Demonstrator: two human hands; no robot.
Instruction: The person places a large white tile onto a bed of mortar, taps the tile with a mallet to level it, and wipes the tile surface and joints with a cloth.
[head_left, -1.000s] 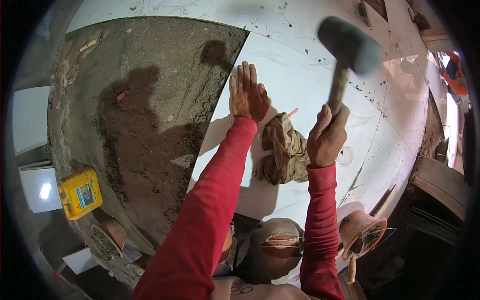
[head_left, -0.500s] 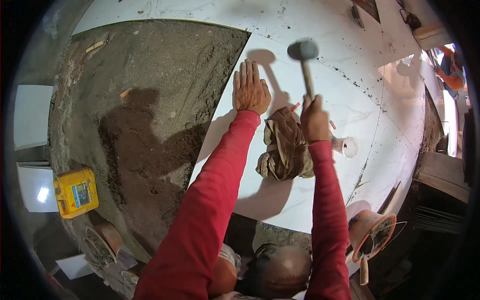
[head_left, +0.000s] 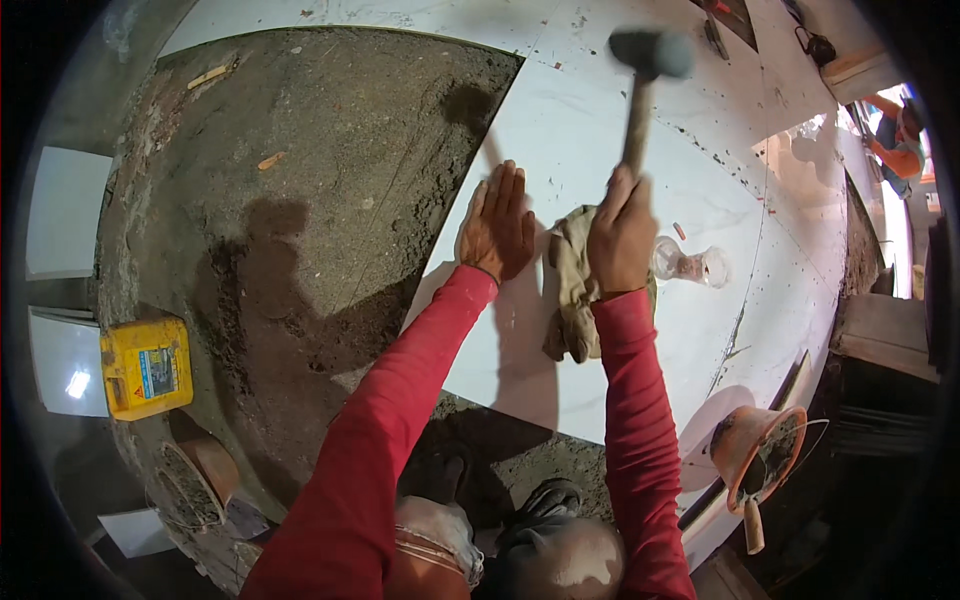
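Note:
My right hand is closed round the wooden handle of a rubber mallet, its dark head raised above a white floor tile. Near the tile's left edge, my left hand rests with straight fingers, palm down, and holds nothing. A crumpled tan cloth lies on the tile, partly hidden by my right hand and sleeve. To the right of that hand is a clear plastic container lying on its side, with a small red piece beside it.
Grey mortar bed spreads left of the tile. A yellow jerrycan and a bucket stand at lower left. An orange bucket with a trowel handle is at lower right. Another person is at far right.
My right hand has lifted the mallet slightly up and to the right. My left hand has shifted down the tile, toward me. The view has shifted a little.

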